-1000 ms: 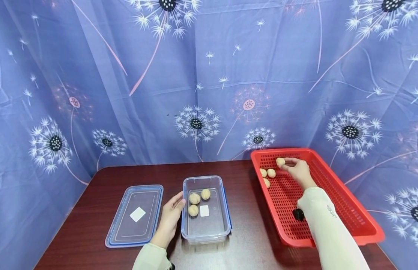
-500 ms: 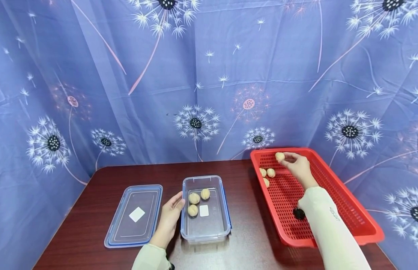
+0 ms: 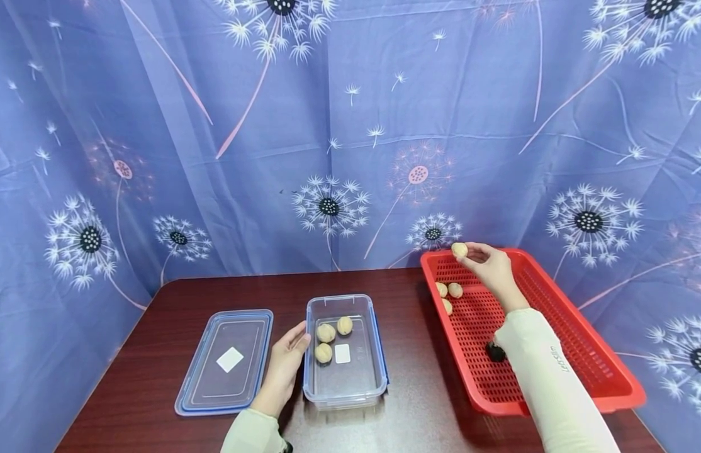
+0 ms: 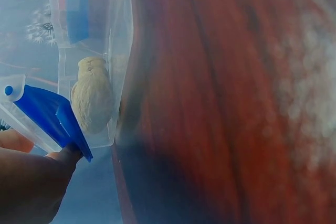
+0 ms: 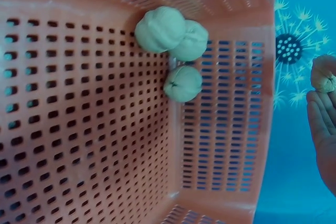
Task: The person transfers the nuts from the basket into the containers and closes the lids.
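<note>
Several pale walnuts are split between two containers. Three walnuts (image 3: 326,333) lie in a clear plastic food container (image 3: 346,382) at the centre of the table. My left hand (image 3: 284,360) holds the container's left side, and the left wrist view shows its thumb at the blue latch (image 4: 55,119). Over the far left rim of the red plastic basket (image 3: 466,377), my right hand (image 3: 492,267) pinches another walnut (image 3: 459,250) by its fingertips. Three more walnuts (image 5: 182,83) sit inside the basket against its left wall.
To the left of my left hand, the container's lid (image 3: 223,371) lies flat, with a white label on it. A blue dandelion-print curtain (image 3: 350,157) hangs behind the brown table (image 3: 135,390). The basket's raised rim stands between the right hand and the container.
My right hand has lifted the walnut up and to the left, from inside the basket to above its far rim. My left hand and the container have stayed in place.
</note>
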A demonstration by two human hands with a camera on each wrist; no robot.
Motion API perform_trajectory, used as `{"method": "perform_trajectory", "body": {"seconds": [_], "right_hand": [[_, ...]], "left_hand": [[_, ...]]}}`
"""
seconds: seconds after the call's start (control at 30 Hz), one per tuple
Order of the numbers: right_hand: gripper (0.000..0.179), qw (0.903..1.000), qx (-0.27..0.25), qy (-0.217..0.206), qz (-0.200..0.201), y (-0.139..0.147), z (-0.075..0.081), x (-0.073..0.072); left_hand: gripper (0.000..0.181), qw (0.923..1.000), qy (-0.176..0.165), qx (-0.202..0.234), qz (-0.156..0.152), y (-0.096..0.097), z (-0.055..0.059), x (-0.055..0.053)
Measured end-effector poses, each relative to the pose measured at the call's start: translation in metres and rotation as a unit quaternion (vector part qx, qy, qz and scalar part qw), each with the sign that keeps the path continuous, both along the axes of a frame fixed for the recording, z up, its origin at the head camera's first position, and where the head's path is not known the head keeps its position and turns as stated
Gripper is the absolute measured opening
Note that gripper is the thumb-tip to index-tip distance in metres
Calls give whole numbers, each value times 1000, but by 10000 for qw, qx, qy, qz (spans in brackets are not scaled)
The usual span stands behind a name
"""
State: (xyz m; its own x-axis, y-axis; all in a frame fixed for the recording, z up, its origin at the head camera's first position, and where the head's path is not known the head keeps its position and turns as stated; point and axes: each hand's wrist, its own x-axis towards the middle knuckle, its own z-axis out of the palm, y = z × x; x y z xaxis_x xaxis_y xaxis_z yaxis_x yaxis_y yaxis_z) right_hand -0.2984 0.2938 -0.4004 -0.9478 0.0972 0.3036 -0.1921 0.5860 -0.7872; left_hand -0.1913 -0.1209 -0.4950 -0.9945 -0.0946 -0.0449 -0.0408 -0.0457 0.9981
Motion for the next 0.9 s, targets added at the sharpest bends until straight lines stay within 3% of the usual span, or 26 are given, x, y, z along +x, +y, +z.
{"method": "perform_trajectory", "body": {"seconds": [0.9], "right_hand": [[46, 9978, -417, 224, 463, -58, 31, 8]], "left_hand": [[44, 10000, 7, 52, -74, 0, 5, 2]]}}
